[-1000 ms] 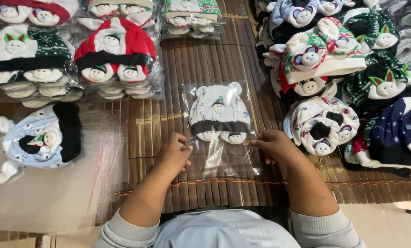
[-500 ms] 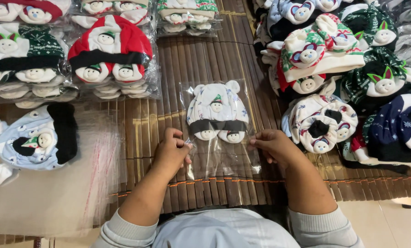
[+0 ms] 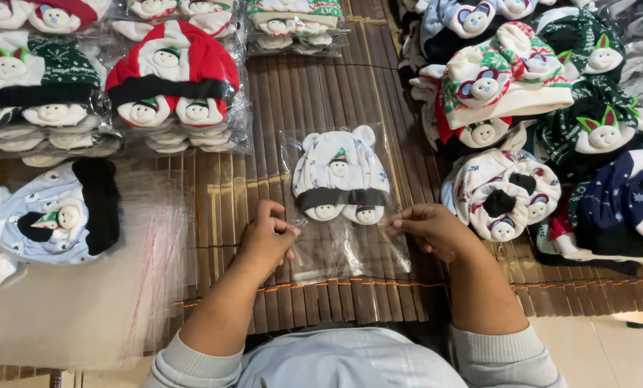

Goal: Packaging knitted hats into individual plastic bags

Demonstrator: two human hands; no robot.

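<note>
A white knitted baby hat with a dark band, small ears and little doll faces lies inside a clear plastic bag on a brown bamboo mat. My left hand pinches the bag's left edge just below the hat. My right hand pinches the bag's right edge at the same height. The bag's empty lower part lies flat between my hands.
Bagged hats are stacked at the back left, a red one on top. Loose hats pile up on the right. A light blue hat rests on a stack of clear bags at the left.
Both hands have stayed on the bag's edges. My left hand's fingers have curled tighter on the left edge, and the view has shifted slightly.
</note>
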